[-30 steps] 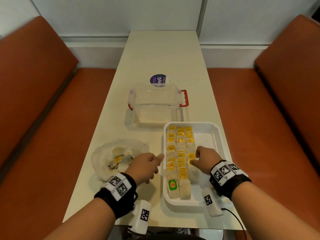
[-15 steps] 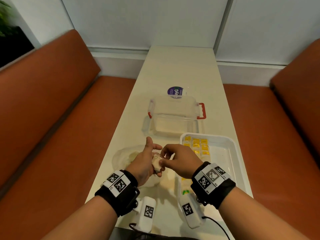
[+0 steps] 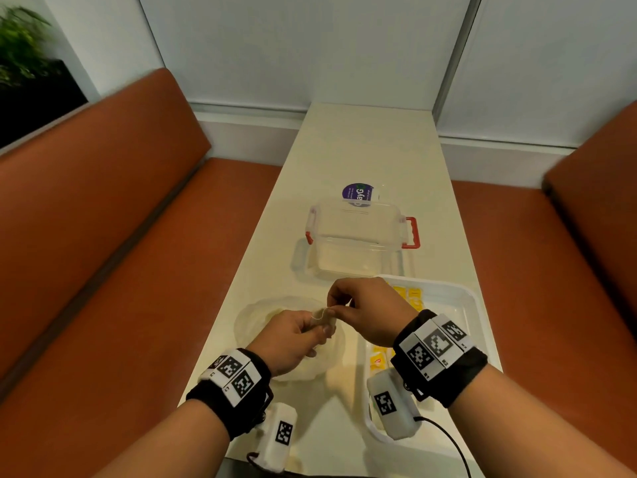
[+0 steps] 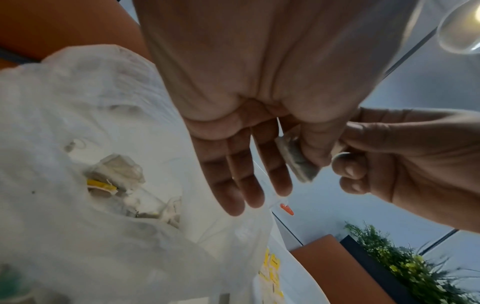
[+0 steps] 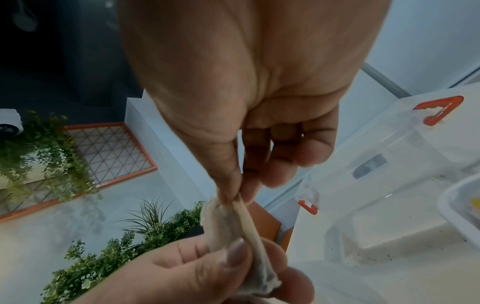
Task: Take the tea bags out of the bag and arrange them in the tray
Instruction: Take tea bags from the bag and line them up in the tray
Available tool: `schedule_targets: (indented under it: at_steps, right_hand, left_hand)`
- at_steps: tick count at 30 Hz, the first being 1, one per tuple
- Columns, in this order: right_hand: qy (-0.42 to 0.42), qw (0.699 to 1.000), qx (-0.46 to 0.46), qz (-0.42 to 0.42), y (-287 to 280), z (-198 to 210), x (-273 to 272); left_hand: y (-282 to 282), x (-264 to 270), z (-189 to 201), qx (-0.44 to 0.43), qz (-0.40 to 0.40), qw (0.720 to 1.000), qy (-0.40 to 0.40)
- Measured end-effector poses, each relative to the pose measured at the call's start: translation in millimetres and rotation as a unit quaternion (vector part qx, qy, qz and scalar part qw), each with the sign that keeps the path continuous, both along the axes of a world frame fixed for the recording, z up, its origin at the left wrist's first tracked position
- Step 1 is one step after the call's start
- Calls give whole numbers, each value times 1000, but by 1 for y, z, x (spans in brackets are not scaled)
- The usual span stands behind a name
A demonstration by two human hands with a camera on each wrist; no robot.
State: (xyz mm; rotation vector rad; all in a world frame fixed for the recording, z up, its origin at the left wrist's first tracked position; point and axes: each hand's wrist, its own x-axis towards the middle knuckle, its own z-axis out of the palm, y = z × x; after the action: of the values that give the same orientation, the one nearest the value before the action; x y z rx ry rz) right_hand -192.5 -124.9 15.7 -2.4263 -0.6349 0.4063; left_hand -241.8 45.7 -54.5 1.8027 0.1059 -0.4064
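The far half of the table [image 3: 365, 146] lies bare, open to a hand from either side. Nearer, a clear container [image 3: 356, 236] with red latches stands across the middle, the white tray [image 3: 468, 305] just beside it on the right and the plastic bag [image 3: 255, 319] to the left. Only a narrow strip of table separates bag and tray, and orange benches [image 3: 113, 236] flank both long edges.

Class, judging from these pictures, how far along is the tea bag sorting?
Done: rows of tea bags lie in the tray. In hand: the left hand and right hand pinch one tea bag. Left: several more in the plastic bag.
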Motion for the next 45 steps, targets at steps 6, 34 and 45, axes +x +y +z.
schedule_targets:
  at_steps: [6, 34, 45]
  right_hand:
    - [-13, 1000, 3, -7, -7, 2, -2]
    - [27, 994, 93, -51, -48, 16, 1]
    - [53, 986, -149, -47, -117, -27, -8]
  left_hand:
    - [4, 1, 7, 27, -34, 999, 1]
    - [-39, 13, 36, 91, -25, 985, -144]
    - [-91, 9, -13, 351, -130, 927, 38]
